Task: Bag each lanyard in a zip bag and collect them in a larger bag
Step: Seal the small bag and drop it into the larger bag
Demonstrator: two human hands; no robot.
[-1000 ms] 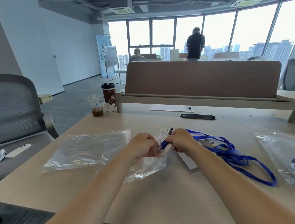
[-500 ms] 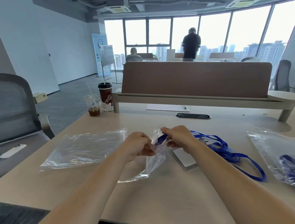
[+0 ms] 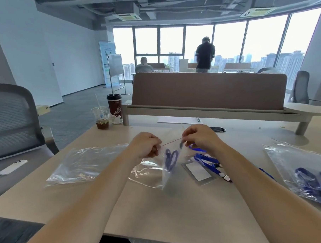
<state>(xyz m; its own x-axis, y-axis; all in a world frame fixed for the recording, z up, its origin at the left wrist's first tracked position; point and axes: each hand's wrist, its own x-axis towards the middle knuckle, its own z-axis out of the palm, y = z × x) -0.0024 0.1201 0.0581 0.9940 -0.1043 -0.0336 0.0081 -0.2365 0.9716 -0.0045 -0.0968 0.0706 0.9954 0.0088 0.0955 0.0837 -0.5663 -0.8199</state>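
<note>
A small clear zip bag hangs above the table with part of a blue lanyard inside it. My left hand pinches the left end of its red zip line and my right hand pinches the right end. The rest of the blue strap trails out onto the table beside a clear badge holder. A large clear bag lies flat to the left. Another clear bag at the right holds blue lanyards.
A plastic cup and a dark paper cup stand at the table's far left corner. A brown divider panel runs across the back. A grey chair with a phone sits left. Two people are far off by the windows.
Both hands have lifted the small bag off the table and moved apart along its top edge. The lanyard end now hangs inside the bag. The camera view tilted up slightly.
</note>
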